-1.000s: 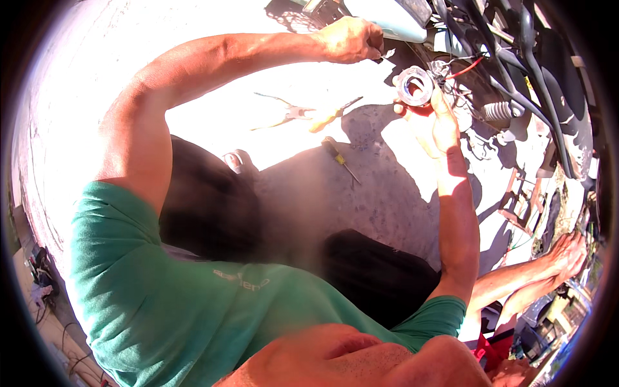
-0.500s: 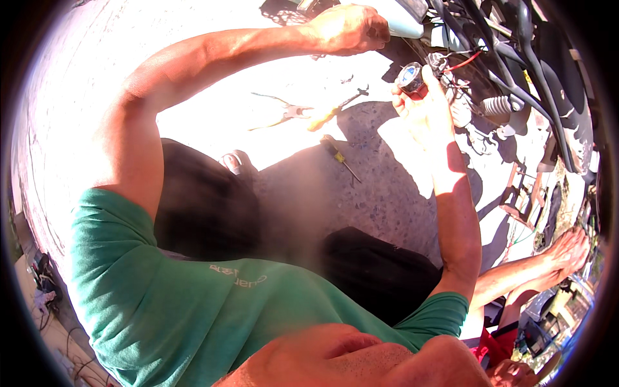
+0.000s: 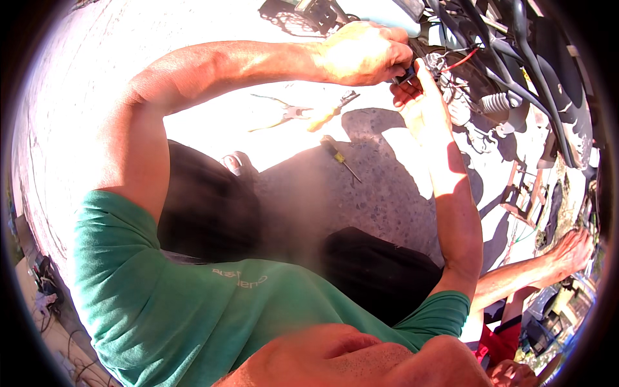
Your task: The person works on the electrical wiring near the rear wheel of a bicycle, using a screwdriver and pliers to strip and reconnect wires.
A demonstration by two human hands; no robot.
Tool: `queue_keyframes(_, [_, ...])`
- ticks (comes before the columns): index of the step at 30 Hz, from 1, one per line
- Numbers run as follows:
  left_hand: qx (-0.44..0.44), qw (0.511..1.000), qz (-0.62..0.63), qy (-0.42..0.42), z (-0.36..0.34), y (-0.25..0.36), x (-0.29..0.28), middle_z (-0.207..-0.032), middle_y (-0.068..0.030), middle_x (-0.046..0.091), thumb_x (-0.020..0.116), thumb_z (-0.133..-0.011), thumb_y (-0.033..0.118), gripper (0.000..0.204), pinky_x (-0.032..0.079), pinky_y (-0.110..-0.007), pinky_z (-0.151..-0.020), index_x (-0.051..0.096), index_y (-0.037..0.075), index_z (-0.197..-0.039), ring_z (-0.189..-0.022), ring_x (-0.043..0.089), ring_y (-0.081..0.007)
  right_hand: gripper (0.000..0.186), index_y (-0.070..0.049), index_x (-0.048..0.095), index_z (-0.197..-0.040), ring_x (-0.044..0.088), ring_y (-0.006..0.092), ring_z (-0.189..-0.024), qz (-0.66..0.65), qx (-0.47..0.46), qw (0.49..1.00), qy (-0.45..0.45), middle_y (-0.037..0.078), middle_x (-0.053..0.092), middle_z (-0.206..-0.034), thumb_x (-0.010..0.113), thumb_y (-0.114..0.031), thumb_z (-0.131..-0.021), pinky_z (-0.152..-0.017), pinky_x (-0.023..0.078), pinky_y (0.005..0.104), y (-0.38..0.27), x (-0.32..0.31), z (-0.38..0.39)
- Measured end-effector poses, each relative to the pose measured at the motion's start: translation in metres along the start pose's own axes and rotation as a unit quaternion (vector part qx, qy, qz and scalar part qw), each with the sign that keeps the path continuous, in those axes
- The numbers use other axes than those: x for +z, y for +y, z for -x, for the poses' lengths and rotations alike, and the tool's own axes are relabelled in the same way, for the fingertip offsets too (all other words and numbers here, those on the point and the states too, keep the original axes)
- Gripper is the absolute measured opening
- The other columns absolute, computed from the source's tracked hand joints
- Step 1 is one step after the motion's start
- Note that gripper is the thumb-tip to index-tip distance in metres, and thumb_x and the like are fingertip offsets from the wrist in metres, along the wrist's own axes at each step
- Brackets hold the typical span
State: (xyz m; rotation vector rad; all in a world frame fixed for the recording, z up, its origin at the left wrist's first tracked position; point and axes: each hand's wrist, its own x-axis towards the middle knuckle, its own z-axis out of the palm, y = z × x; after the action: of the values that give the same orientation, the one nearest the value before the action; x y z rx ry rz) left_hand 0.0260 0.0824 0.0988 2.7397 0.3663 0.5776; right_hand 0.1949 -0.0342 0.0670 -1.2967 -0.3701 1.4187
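Both of my hands meet at a small round black roll of what looks like electrical tape [image 3: 404, 77], largely hidden by fingers. My right hand [image 3: 422, 106] grips it from below, thumb up and fingers curled. From the left, my left hand [image 3: 367, 55] comes in with the fingers bent and closed against the roll; what they pinch is hidden. Just beyond my right thumb are loose wires, one of them a red wire [image 3: 461, 61]. On the ground nearer to me lie pliers [image 3: 293, 113], a yellow-handled tool [image 3: 325, 116] and a yellow-and-black screwdriver [image 3: 337, 153].
A black tube frame [image 3: 516, 71] with a coil spring [image 3: 496, 104] rises at the far right. Beyond my left hand lies a dark metal part [image 3: 316, 13] near a pale blue panel [image 3: 387, 18]. Another person's hand [image 3: 570, 251] and forearm reach in at the right.
My left hand has moved right and nearer, from apart to against the roll, and now covers much of it. The other person's hand has shifted slightly.
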Motion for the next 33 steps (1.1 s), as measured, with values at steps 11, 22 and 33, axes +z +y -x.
queue_keyframes(11, [0.128, 0.991, -0.005, -0.043, -0.004, -0.008, 0.009, -0.095, -0.0102, 0.054, 0.069, -0.080, 0.021, 0.025, 0.050, -0.047, -0.078, 0.058, 0.007, -0.098, -0.088, 0.056, -0.0321, 0.036, -0.011, 0.058, -0.118, 0.056, 0.0165, -0.091, -0.022, 0.008, 0.999, 0.022, 0.005, 0.057, -0.106, 0.059, -0.041, -0.098, -0.076, 0.049, 0.0296, 0.001, 0.004, 0.003])
queue_keyframes(22, [0.183, 0.978, 0.095, 0.030, -0.001, -0.024, 0.007, -0.092, -0.0095, 0.054, 0.069, -0.085, 0.016, 0.021, 0.049, -0.044, -0.072, 0.058, 0.008, -0.100, -0.083, 0.059, -0.0312, 0.047, 0.000, 0.050, -0.114, 0.062, 0.0258, -0.090, -0.127, -0.020, 0.992, -0.013, 0.015, 0.058, -0.102, 0.060, -0.042, -0.095, -0.077, 0.051, 0.0333, -0.005, -0.025, -0.013])
queue_keyframes(33, [-0.123, 0.958, 0.259, -0.013, 0.002, -0.013, 0.016, -0.111, -0.0120, 0.065, 0.069, -0.089, 0.027, 0.040, 0.050, -0.037, -0.092, 0.060, 0.004, -0.121, -0.104, 0.064, -0.0237, 0.030, -0.004, 0.059, -0.118, 0.063, 0.0211, -0.097, -0.070, -0.189, 0.978, -0.060, 0.010, 0.066, -0.106, 0.063, -0.023, -0.095, -0.086, 0.050, 0.0369, -0.028, -0.028, -0.009])
